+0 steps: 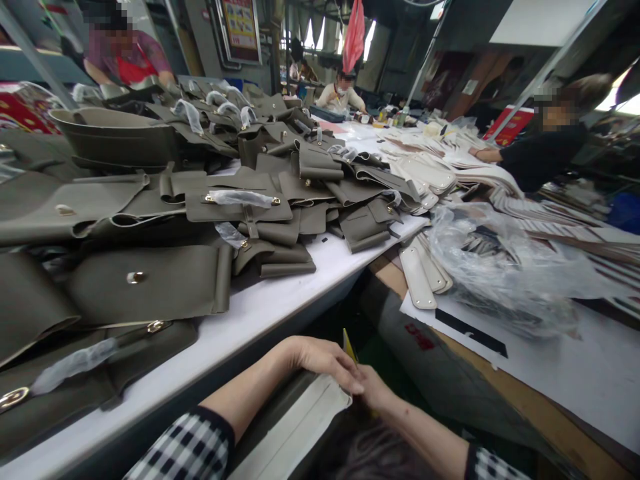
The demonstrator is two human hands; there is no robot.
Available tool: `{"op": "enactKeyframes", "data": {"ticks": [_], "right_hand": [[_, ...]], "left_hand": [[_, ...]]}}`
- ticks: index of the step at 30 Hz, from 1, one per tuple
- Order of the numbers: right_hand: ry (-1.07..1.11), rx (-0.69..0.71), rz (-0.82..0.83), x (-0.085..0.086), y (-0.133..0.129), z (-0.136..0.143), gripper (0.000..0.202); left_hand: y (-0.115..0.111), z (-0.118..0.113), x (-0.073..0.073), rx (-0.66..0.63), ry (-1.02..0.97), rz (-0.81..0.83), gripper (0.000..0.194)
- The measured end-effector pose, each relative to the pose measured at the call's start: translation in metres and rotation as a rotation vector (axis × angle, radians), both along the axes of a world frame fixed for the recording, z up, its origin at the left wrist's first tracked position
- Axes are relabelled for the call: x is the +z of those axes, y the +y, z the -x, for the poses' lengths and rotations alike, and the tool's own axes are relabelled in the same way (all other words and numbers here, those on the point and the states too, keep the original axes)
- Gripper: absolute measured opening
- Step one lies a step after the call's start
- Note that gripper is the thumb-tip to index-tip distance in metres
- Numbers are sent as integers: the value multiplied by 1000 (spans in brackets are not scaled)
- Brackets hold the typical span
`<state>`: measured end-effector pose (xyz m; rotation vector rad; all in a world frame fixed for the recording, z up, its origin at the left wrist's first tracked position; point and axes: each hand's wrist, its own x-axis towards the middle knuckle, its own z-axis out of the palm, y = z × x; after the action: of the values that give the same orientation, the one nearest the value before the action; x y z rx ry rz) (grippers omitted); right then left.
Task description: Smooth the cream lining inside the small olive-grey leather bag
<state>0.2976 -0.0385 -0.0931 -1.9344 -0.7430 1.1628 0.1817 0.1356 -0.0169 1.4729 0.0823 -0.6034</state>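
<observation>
In the head view, the left hand (pixel 325 363) and the right hand (pixel 374 393) meet low at the near edge, below the white worktop (pixel 280 303). The left hand's fingers curl down over the top edge of a pale folded panel (pixel 305 420) and grip it; the right hand presses against the left one at that same edge, and a small yellow tab (pixel 349 347) sticks up between them. Whether the right hand actually pinches the tab or the panel cannot be told, since its fingers are hidden behind the left hand. Both forearms come out of black-and-white checked sleeves (pixel 190 450).

On the worktop to the left lies a wide heap of olive-grey leather bag pieces (pixel 150 280) with gold snaps and clasps, some hardware wrapped in clear film. Far beyond them stands a formed olive bag body (pixel 115 137). To the right, across a gap, a crumpled clear plastic bag (pixel 495 267) rests near cream leather straps (pixel 423 273). Other people work at the far and right sides.
</observation>
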Motion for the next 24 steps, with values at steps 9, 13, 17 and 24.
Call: {"op": "enactKeyframes", "data": {"ticks": [9, 13, 17, 24], "right_hand": [[283, 435, 412, 116, -54, -76, 32], [497, 617, 452, 123, -40, -44, 38], [575, 612, 427, 109, -27, -24, 42], [650, 536, 352, 97, -32, -17, 48]], "left_hand": [[-1, -5, -14, -51, 64, 39, 61], [0, -7, -15, -67, 74, -18, 69], [2, -7, -13, -76, 64, -103, 72], [4, -8, -7, -100, 62, -137, 79]]}}
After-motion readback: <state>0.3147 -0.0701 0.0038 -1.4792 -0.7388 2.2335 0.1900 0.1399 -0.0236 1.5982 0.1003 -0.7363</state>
